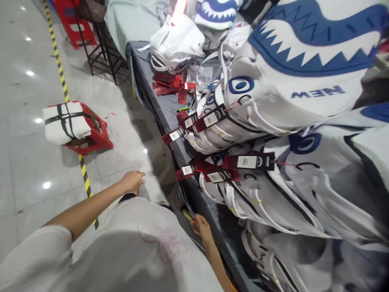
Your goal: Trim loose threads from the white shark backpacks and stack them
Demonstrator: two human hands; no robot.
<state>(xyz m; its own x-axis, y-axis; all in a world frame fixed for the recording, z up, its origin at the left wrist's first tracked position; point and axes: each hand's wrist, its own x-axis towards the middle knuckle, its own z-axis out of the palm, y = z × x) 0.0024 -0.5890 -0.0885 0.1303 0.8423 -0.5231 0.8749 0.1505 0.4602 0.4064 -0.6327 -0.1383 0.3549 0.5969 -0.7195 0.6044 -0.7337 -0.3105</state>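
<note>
The right hand rests at the near edge of the dark grey cloth-covered surface, its fingers pinched narrowly around a small yellow object that is too little seen to identify, just below the stacked white fabric hoodies with blue shark-mouth prints and their dark red hang tags with white labels. The left hand hangs out over the glossy grey tiled floor, loosely curled and holding nothing, well apart from the red plastic stool carrying a white bundle tied with black straps.
</note>
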